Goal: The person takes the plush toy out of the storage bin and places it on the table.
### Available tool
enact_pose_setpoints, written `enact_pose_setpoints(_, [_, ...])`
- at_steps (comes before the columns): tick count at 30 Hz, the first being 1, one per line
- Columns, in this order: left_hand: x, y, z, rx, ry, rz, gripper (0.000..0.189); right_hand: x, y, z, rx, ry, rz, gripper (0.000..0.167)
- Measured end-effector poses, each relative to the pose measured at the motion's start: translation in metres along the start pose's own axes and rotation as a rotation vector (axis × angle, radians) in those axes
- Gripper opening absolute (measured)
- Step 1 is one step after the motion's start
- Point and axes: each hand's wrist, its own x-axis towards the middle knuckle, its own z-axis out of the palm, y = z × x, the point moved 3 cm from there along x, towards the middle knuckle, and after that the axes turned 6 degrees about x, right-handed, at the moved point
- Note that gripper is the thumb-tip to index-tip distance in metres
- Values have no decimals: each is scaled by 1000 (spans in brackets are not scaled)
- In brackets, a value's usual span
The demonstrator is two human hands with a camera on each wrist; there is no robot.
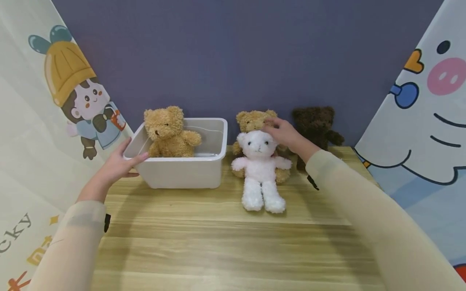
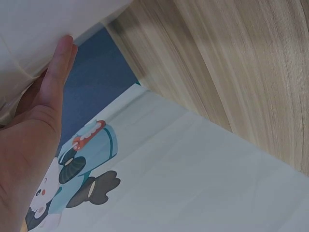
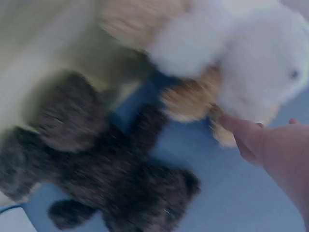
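Observation:
My left hand (image 1: 118,163) rests at the left front corner of a white plastic bin (image 1: 183,173), thumb over the rim and straight fingers along the outer wall (image 2: 29,43). A tan teddy bear (image 1: 167,133) sits upright in the bin. My right hand (image 1: 284,131) reaches over the head of a white teddy bear (image 1: 259,161), fingers loosely extended by a second tan bear (image 1: 251,117) behind it. Whether the fingertips touch fur I cannot tell. The right wrist view has the hand (image 3: 275,150) beside the white bear's head (image 3: 260,63).
A dark brown teddy bear (image 1: 314,125) sits at the right, partly behind my right forearm. All stand on a wood-grain tabletop (image 1: 233,246) against a dark blue backdrop (image 1: 233,56). Printed cloths with cartoon figures hang at the left (image 1: 36,121) and right (image 1: 429,129).

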Motion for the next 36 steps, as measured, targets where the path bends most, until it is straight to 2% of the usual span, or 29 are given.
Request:
enact_pose_setpoints(6, [6,-7,0,5,8,11,109,6,-52,-18,52,35,-78,71])
enact_pose_setpoints(12, [7,-9,-1,7,9,12,109,12,-97,-9,26,-15,-148,79])
enact_pose_setpoints(21, [6,-8,0,5,7,7,110,29,-151,43,59,-122,-178,82])
enact_pose_setpoints(29, [18,-5,0,15,-2,27,110,43,-185,82,97,-219,-190,86])
enact_pose_setpoints(32, [17,-8,0,18,-7,24,109,49,-195,105,78,-239,-200,89])
enact_pose_setpoints(36, [9,-15,-2,15,-11,16,108,56,-207,142,43,-264,-210,88])
